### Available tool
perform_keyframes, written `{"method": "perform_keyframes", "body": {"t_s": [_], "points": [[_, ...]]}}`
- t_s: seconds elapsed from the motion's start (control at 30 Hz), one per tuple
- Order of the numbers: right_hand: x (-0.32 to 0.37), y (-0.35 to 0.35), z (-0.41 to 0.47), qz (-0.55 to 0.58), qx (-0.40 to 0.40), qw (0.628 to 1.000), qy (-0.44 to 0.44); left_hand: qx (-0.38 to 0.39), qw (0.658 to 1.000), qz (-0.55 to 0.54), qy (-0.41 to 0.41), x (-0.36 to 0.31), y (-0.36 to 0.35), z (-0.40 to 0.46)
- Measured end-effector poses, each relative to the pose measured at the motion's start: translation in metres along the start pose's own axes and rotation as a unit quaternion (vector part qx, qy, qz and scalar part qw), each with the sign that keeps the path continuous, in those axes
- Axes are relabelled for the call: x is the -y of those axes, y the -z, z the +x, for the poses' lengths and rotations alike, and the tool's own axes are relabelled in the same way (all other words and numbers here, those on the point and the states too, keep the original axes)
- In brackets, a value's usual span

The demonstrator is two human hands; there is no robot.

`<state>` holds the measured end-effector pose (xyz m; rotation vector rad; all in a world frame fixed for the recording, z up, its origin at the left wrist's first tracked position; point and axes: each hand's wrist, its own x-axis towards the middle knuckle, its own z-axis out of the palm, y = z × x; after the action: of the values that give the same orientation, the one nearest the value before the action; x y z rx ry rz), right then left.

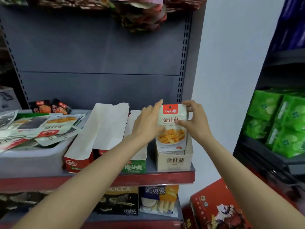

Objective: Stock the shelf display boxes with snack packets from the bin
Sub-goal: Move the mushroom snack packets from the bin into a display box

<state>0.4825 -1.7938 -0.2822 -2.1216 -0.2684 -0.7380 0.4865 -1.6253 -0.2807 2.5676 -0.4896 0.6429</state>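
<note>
Both hands on the enoki mushroom packet (172, 125), left hand (147, 121) flat-fingered against its edge, right hand (194, 120) pinching it, upright in the beige display box (175, 160): best lowered straight, label forward.

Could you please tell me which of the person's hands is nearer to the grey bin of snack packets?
Left. The left hand is flat against the left edge of the upright packet, well to the right of the grey bin. The right hand pinches the packet's far edge, farther still.
</note>
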Motion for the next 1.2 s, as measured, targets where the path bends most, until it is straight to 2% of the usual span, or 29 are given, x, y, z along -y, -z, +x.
{"method": "perform_keyframes", "body": {"t_s": [0.1, 0.23, 0.4, 0.5, 0.57, 0.7, 0.83, 1.0, 1.2], "points": [[-0.007, -0.002, -0.001, -0.075, 0.032, 0.997, 0.009, -0.016, 0.998, 0.059, 0.003, 0.001, -0.006, 0.004], [-0.009, -0.003, -0.003, -0.076, 0.081, 0.994, 0.004, 0.047, 0.999, 0.002, -0.004, 0.001, -0.009, 0.006], [-0.005, -0.004, -0.004, -0.100, 0.051, 0.994, 0.007, 0.038, 0.999, 0.024, -0.025, -0.002, -0.004, 0.005], [0.010, -0.010, -0.009, -0.109, 0.002, 0.994, 0.033, -0.008, 1.000, 0.000, -0.030, -0.001, 0.011, -0.007], [0.026, -0.018, -0.013, -0.098, 0.005, 0.993, 0.067, -0.056, 0.997, -0.013, -0.042, 0.009, 0.025, -0.018], [0.064, -0.047, -0.022, -0.061, 0.074, 0.990, 0.102, -0.111, 0.993, -0.019, -0.046, 0.046, 0.061, -0.044], [0.103, -0.094, -0.027, -0.034, 0.142, 0.981, 0.131, -0.115, 0.993, 0.032, 0.027, 0.107, 0.105, -0.071], [0.151, -0.163, -0.038, -0.022, 0.220, 0.964, 0.151, -0.054, 0.984, 0.076, 0.154, 0.184, 0.154, -0.104], [0.189, -0.216, -0.041, -0.011, 0.325, 0.941, 0.094, 0.124, 0.977, 0.088, 0.148, 0.228, 0.184, -0.119]]}}
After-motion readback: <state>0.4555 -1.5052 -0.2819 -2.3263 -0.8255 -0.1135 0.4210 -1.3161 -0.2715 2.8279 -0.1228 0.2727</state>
